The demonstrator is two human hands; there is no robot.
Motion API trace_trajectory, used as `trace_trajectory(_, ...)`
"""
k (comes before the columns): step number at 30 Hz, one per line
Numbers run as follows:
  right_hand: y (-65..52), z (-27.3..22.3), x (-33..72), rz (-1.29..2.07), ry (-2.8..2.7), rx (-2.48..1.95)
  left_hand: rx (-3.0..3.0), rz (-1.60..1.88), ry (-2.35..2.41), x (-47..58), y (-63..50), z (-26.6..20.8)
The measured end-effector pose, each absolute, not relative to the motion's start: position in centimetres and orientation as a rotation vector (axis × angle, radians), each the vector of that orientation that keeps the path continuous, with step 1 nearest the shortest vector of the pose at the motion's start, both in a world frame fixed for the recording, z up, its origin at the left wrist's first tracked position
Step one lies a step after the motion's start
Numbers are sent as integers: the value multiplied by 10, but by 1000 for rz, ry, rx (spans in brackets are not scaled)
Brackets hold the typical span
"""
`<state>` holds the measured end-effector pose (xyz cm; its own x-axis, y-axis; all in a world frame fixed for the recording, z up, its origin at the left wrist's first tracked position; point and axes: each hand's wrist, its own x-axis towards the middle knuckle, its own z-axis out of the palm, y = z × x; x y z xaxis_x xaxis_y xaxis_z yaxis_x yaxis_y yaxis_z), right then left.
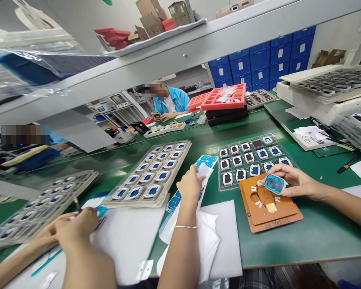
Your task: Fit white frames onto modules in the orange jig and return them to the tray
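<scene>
The green table ended in a front edge, and a bare strip ran between that edge and the orange block, so there was some room to move. A white pad lay left of the block. Off to the left were a neighbor's hands, so that side looked tight. The left hand was bent over a long sheet with blue pieces on it, touching it, but I could not tell if it pinched the sheet or just pressed. The right hand had its fingers tight around a small blue-faced part, over the block's far right corner. The job looked partway done: behind the block, in a clear tray, some parts showed blue and some showed black. Maybe the black ones were left to do, and there were blue pieces on the sheet to use. A strip of green lay between that tray and the sheet. Left of the sheet was a second tray, full of parts. Farther back, red boxes were piled up, a person in blue sat working, and blue bins stood behind.
</scene>
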<state>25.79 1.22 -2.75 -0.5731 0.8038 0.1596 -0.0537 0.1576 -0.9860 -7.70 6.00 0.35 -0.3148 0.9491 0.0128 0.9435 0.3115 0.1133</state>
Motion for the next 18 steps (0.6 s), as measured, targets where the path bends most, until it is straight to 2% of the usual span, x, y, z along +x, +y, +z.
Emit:
trace_trajectory(10,13,-28,257,1486,-1736,-747,1699,274,2593,-67,53,5)
trace_trajectory(18,14,-28,257,1516,-1713,-716,1782,778,2475,-66,49,9)
